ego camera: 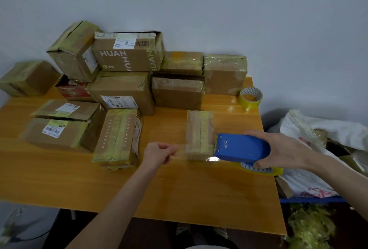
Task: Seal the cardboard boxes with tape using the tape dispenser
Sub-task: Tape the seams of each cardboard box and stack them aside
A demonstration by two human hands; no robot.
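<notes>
Small cardboard box (pixel 199 133), already banded with yellowish tape, is standing alone on the orange wooden table (pixel 179 193), right of centre and apart from the stacked parcels. Right hand (pixel 286 152) is clasping the blue tape dispenser (pixel 242 147), fingers wrapped around its body, its front edge sitting just beside the box's right side; the yellow-rimmed roll in the dispenser is showing beneath the hand. Left hand (pixel 158 154) is pinching the free end of a clear tape strip (pixel 196 156), which is stretching across the box's near face toward the dispenser. Spare tape roll (pixel 250 97) is lying near the table's far right edge. Taped boxes (pixel 123 73) are crowding the far left half of the table against the wall. White plastic bag (pixel 310 161) is bulging beside the table's right edge.
</notes>
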